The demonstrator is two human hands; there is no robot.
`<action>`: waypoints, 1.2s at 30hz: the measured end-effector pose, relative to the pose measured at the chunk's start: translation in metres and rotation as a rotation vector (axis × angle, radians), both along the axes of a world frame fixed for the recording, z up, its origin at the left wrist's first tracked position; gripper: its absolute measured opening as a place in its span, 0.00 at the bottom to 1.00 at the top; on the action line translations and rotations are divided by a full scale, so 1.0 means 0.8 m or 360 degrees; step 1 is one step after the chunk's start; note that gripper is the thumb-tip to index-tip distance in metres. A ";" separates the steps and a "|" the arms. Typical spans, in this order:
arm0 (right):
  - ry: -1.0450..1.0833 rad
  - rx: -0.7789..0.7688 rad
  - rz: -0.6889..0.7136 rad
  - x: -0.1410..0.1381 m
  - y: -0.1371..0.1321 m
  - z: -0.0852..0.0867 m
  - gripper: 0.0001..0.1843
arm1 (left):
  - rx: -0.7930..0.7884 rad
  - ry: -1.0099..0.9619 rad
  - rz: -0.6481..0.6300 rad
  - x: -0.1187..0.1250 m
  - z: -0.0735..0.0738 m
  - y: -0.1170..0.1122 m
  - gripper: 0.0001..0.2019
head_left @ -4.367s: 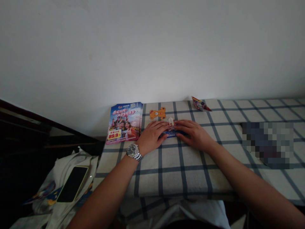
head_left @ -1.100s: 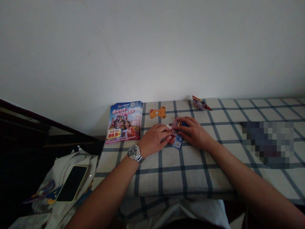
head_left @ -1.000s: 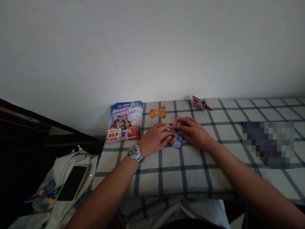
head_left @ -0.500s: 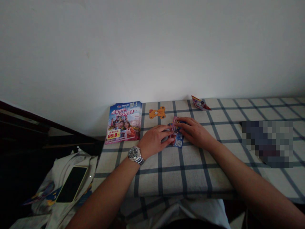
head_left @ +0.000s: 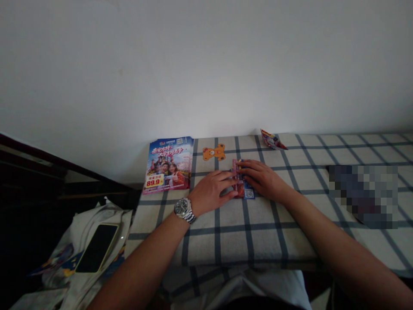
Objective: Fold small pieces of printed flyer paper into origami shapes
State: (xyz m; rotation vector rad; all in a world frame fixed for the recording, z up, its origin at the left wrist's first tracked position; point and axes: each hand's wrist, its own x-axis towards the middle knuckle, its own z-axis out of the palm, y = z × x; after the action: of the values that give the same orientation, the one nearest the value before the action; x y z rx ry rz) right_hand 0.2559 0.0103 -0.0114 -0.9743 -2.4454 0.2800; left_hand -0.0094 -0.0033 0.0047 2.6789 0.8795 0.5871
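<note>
Folded flyer (head_left: 239,190) lies on the cloth-covered desk (head_left: 219,243), in the head view, between two hands, its long axis seemingly running toward the wall (head_left: 206,77). The left hand (head_left: 211,191), fingers loosely outstretched, touches its left side; the right hand (head_left: 263,181), nearer, lays uncurled fingers across it.

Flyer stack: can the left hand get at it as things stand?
Probably yes: the flyer stack lies just to the left hand's left, with nothing visible on top. Its fingers would first have to leave the folded leaflet.
</note>
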 end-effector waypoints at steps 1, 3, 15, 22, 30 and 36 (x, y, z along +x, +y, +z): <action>-0.0003 0.0000 0.0000 0.000 0.000 0.000 0.19 | -0.0003 0.0002 0.0000 0.000 0.000 0.000 0.15; -0.0009 -0.0004 -0.0010 0.000 -0.001 0.000 0.19 | -0.0012 0.0005 0.0003 -0.001 -0.001 0.001 0.15; 0.0060 -0.0040 -0.0018 0.001 -0.002 0.003 0.19 | 0.0003 -0.0003 0.0014 -0.003 0.000 0.003 0.13; 0.0030 -0.0002 -0.0014 0.001 -0.002 0.002 0.18 | 0.0017 -0.0061 0.0023 0.001 -0.003 0.005 0.14; 0.0026 -0.0002 -0.0026 -0.001 -0.003 0.005 0.17 | 0.0019 -0.0035 0.0039 0.002 -0.002 0.004 0.14; 0.0031 -0.0003 -0.0038 -0.002 -0.004 0.004 0.17 | -0.0001 -0.0014 0.0040 0.002 -0.002 0.003 0.16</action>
State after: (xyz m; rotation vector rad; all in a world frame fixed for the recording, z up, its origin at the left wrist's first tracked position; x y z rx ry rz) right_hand 0.2541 0.0073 -0.0079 -0.9965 -2.4144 0.2826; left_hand -0.0078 -0.0007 0.0034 2.6666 0.9125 0.6038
